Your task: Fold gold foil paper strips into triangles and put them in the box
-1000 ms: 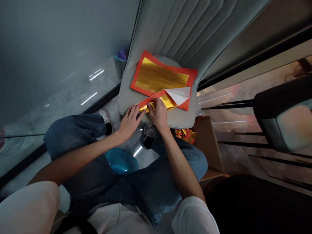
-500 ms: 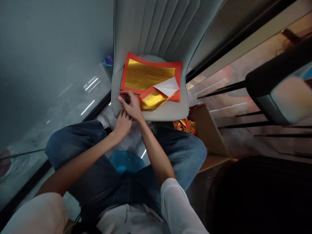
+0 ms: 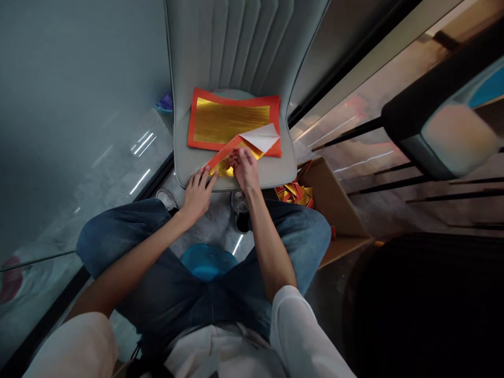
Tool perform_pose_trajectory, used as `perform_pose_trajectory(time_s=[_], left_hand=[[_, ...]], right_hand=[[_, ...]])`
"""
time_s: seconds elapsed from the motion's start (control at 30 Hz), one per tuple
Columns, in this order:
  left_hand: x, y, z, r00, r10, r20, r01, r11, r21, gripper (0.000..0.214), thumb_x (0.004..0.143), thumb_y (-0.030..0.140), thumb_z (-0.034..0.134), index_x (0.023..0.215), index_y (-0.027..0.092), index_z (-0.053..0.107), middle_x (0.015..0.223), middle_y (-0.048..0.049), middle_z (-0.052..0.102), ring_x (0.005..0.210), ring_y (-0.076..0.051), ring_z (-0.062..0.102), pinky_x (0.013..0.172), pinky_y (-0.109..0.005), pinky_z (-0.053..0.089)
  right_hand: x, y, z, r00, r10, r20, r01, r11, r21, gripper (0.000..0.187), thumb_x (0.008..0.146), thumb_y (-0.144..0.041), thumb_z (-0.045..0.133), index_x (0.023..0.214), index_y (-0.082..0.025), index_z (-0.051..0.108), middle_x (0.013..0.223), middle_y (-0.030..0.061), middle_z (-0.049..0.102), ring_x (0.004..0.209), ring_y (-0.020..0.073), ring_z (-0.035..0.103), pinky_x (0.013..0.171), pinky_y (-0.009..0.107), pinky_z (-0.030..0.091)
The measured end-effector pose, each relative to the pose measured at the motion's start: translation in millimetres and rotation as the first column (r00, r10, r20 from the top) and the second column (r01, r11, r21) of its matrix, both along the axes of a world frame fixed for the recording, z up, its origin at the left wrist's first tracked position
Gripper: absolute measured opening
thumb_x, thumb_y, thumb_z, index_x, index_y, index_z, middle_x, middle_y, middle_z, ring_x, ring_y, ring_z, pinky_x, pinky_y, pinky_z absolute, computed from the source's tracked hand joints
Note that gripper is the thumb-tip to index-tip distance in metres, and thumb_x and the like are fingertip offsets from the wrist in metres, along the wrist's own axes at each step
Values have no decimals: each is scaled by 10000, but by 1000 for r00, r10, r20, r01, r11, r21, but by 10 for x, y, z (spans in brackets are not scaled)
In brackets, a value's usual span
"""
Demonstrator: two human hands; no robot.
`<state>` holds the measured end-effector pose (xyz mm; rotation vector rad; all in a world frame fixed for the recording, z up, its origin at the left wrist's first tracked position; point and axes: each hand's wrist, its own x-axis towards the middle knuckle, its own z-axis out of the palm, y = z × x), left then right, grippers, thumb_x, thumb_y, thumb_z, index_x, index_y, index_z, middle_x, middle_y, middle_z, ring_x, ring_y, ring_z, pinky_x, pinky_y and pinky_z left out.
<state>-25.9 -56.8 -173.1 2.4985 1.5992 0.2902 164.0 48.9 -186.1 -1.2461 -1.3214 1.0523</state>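
On a grey padded chair (image 3: 236,182) lies a stack of red-bordered joss paper with gold foil centres (image 3: 232,119). A partly folded joss paper sheet (image 3: 258,153) overlaps the stack's front edge, showing gold foil, a red strip and a turned-over white corner. My left hand (image 3: 199,191) is open, with its fingers spread and their tips on the left end of the folded sheet. Over the middle of that sheet, my right hand (image 3: 246,168) is closed, its fingers curled. Whether its fingertips pinch the foil is hidden.
A cardboard box (image 3: 336,210) holding several folded red-and-gold paper pieces (image 3: 295,194) stands on the floor right of the chair. A blue stool (image 3: 208,261) shows between my legs. Glass (image 3: 79,105) runs along the left, and another chair (image 3: 425,126) stands at the right.
My hands, touching each other at the chair's front edge before, have moved apart. The left now rests on the sheet's left end; the right has shifted rightward over its gold middle.
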Motion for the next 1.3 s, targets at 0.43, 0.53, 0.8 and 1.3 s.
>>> perform_pose_trajectory(time_s=[0.43,0.53,0.8,1.3], left_hand=[[108,28,151,998,40,-48,-42,999,-29,771,911,99,599,1661,77,420,1729,-264,385,1522,-438,451,1246,-628,405],[125,29,204,995,49,-85,-52,998,-35,774,912,115,633,1657,87,426,1721,-260,399,1503,-439,464,1226,-610,431],[138,36,342,989,68,-132,-83,990,-113,800,922,132,668,1676,125,401,1747,-228,364,1525,-419,435,1246,-563,424],[170,23,257,987,65,-148,-83,990,-115,845,953,72,600,1737,205,315,1776,-215,315,1571,-442,384,1268,-618,368]], right_hand=[[725,-91,205,841,386,379,-279,910,-308,290,860,-463,832,846,-193,728,597,-28,646,518,121,503,504,253,388],[700,-57,327,833,481,275,-321,823,-468,312,896,-479,835,868,-194,709,533,-51,602,411,87,419,415,231,309],[664,84,543,734,569,371,-298,760,-577,424,828,-560,899,845,-167,742,529,-39,601,433,65,396,433,231,283],[645,43,445,826,431,364,-146,787,-600,491,756,-381,999,841,-230,540,509,-72,582,461,92,442,475,244,293]])
